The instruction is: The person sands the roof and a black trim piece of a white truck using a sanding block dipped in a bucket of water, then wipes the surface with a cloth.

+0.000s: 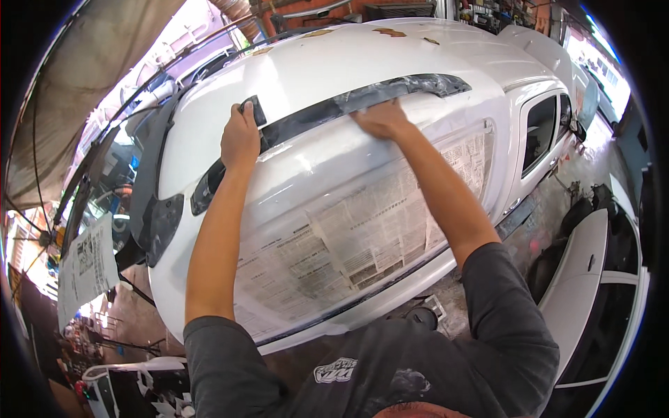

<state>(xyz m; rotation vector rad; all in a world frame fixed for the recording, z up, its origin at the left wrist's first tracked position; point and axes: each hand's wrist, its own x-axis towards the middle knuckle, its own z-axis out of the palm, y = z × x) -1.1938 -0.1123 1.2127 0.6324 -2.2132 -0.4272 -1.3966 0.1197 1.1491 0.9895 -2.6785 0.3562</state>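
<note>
A white vehicle [334,63] fills the middle of the view, with a long dark roof rail [334,104] running along its top edge. White smears mark the rail. My left hand [240,139] grips a dark flat pad [260,110], held above the rail toward its left part. Further right, my right hand [382,120] is curled against the rail's lower edge and the white panel below. Its fingertips are partly hidden, so I cannot make out what they hold. Newspaper sheets [362,230] cover the side window beneath my arms.
Brownish patches [389,32] show on the white roof. A loose printed sheet [87,268] hangs at the left, near a dark rear spoiler [150,181]. To the right, a detached white panel [578,279] leans beside another vehicle. A beige cloth [83,97] hangs upper left.
</note>
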